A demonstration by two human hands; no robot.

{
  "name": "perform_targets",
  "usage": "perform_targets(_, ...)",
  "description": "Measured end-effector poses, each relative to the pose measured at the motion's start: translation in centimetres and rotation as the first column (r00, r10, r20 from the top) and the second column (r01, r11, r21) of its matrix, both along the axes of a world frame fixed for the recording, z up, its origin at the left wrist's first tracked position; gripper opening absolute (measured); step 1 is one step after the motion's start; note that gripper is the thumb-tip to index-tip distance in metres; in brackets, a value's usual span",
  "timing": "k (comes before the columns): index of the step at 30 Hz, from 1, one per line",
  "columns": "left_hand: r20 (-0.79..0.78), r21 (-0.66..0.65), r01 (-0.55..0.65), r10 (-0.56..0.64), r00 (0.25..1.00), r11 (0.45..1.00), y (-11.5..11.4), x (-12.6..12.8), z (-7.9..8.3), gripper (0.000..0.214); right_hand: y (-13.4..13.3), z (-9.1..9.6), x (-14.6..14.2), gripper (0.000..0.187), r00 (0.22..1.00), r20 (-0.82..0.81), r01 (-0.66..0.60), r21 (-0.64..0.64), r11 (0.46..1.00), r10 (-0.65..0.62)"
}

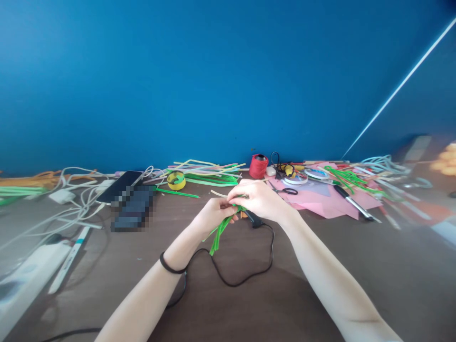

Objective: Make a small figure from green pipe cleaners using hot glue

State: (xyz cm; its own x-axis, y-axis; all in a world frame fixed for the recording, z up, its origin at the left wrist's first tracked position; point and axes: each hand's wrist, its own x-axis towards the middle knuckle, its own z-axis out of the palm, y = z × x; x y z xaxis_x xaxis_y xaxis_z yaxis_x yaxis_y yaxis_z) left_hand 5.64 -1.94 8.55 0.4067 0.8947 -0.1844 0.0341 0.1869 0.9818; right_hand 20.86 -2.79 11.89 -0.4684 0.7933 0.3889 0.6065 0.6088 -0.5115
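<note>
Both hands meet over the middle of the brown table. My left hand (pixel 214 216) is closed on a bunch of green pipe cleaners (pixel 220 237), whose ends hang down below the fingers. From the right, my right hand (pixel 253 197) pinches the upper part of the same bunch, and its fingers hide most of that part. Just under the right hand lies a black corded tool (pixel 254 219), partly covered, with a small orange piece beside it. Its black cord (pixel 242 285) loops toward me over the table. A pale stick-like strip (pixel 218 194) shows just behind the fingers.
Along the blue wall lie more pipe cleaners (pixel 210 179), yellow tape (pixel 176 180), a red thread spool (pixel 258 166), scissors (pixel 289 191) and pink paper (pixel 327 203) with a pen (pixel 351 202). At left are a phone (pixel 121 186), white cables (pixel 80 204) and a power strip (pixel 32 280).
</note>
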Motion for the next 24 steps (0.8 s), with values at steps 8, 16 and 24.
perform_targets(8,0.337,-0.24,-0.146,0.223,0.915,0.96,1.1,-0.4,0.2,0.016,0.2,-0.7,-1.0,0.016,0.998,0.061,0.0,0.422,0.907,-0.028)
perform_targets(16,0.443,-0.33,-0.216,0.353,0.824,0.919,1.6,-1.4,1.8,0.024,0.0,-1.0,-1.1,0.014,0.985,-0.139,0.148,0.354,0.924,-0.105)
perform_targets(24,0.512,-0.312,-0.197,0.34,0.789,0.929,1.7,-1.8,2.0,0.023,-0.4,-0.2,-1.3,0.006,0.931,-0.351,0.073,-0.078,0.994,-0.096)
